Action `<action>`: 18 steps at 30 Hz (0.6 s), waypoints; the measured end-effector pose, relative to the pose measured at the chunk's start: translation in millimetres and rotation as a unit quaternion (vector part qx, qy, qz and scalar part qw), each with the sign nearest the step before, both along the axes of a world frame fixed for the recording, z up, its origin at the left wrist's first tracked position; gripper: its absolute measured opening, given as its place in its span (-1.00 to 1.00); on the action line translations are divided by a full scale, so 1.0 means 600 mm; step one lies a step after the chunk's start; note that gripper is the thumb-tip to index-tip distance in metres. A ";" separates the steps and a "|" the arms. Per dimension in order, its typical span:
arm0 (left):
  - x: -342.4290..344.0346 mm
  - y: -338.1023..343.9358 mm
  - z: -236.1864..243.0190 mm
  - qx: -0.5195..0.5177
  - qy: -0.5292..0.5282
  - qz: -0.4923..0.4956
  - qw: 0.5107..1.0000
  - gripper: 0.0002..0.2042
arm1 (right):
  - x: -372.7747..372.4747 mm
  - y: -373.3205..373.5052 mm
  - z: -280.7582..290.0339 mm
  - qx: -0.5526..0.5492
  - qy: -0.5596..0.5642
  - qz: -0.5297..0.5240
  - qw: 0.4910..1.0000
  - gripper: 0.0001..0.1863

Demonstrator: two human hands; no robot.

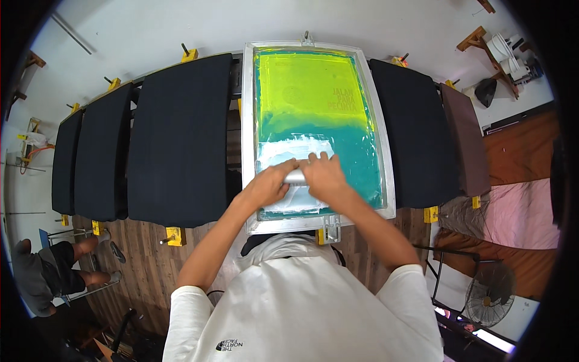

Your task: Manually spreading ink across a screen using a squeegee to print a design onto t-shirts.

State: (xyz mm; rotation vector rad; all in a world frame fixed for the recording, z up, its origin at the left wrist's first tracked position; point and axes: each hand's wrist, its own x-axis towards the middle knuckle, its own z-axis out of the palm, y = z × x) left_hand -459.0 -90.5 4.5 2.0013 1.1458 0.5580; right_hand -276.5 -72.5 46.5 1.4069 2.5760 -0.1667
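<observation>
A printing screen in a silver metal frame (247, 90) lies in front of me, its mesh coated yellow-green (310, 75) at the far end and teal (356, 157) nearer me, with printed lettering on the yellow part. White ink (283, 145) is spread on the lower left. My left hand (268, 186) and my right hand (324, 176) are closed on a silver-handled squeegee (294, 176) over that ink, side by side. The blade is mostly hidden by the handle and hands.
Black fabric-covered platens (178, 139) with yellow clamps (175, 236) stand either side, a maroon one (464, 139) at far right. A seated person (48, 274) is at lower left, a standing fan (490, 292) at lower right, pink and brown cloths (522, 211) at right.
</observation>
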 end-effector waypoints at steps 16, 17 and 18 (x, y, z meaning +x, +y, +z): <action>0.011 -0.124 -0.016 0.131 0.178 0.109 0.969 -0.46 | 0.006 -0.077 -0.059 0.063 0.197 0.065 0.976 -0.51; 0.017 -0.115 -0.015 0.148 0.189 0.115 0.964 -0.51 | 0.013 -0.067 -0.066 0.041 0.230 0.055 0.971 -0.40; 0.024 -0.105 -0.015 0.150 0.187 0.120 0.964 -0.51 | 0.020 -0.059 -0.074 0.043 0.227 0.060 0.971 -0.40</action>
